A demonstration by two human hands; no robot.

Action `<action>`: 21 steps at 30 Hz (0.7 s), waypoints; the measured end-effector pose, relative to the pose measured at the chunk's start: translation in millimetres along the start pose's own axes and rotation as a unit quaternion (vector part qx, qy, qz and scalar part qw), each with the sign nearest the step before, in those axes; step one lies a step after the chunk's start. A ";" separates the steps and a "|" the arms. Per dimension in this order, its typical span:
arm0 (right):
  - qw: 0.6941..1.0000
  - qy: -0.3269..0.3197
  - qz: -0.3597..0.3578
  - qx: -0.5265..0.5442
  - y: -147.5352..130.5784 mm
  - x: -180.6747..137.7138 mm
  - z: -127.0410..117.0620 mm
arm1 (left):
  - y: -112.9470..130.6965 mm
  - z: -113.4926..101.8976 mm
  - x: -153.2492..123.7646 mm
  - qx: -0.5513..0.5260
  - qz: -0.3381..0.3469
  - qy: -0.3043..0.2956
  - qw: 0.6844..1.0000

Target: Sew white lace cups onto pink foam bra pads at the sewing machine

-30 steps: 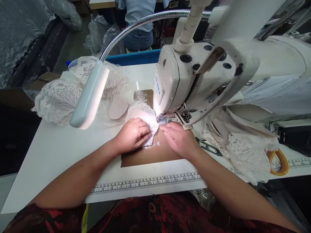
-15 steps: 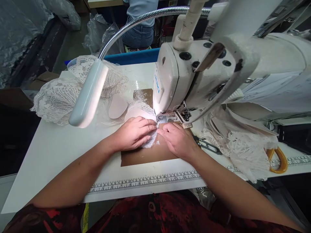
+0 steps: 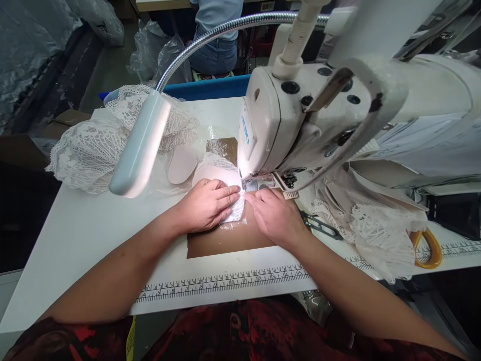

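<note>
White lace piece lies on the brown sheet at the sewing machine, seemingly mid-seam; how much remains cannot be made out. The left hand presses it with flattened fingers; the right hand has fingers narrowly gathered at its edge, grip unclear.

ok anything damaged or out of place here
Two small things. The curved white bar on the sewing machine has a dark patch, perhaps chipped paint. On the right, loose lace reaches the front edge of the table, looking untidy. The lace piece under the left hand shows nothing odd, though fingers cover part.
</note>
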State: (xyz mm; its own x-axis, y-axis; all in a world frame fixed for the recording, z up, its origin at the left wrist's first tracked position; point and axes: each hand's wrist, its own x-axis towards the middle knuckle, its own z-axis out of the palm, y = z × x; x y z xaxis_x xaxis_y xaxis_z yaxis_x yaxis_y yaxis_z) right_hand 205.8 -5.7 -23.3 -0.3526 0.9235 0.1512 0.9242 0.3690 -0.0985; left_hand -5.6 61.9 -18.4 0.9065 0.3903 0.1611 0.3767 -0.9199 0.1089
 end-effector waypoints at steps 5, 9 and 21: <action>1.000 0.003 0.004 0.007 4.0 0.9 1.0 | -1.0 2.2 -1.5 0.010 -0.011 0.016 1.000; 0.997 -0.003 -0.060 0.039 11.2 -4.5 1.9 | -0.5 1.8 -4.6 -0.035 -0.004 0.027 0.999; 0.978 0.021 -0.188 0.089 16.9 -10.4 2.9 | -0.3 1.9 -5.3 -0.042 0.040 0.012 0.998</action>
State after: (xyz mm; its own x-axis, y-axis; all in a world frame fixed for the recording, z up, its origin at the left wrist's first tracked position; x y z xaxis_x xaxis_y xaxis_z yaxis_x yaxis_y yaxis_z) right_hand 224.7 -8.7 -29.3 -0.6533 0.7150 0.2489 0.6884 0.6979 -0.1977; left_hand -10.1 60.0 -21.2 0.9280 0.3168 0.1960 0.2843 -0.9423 0.1766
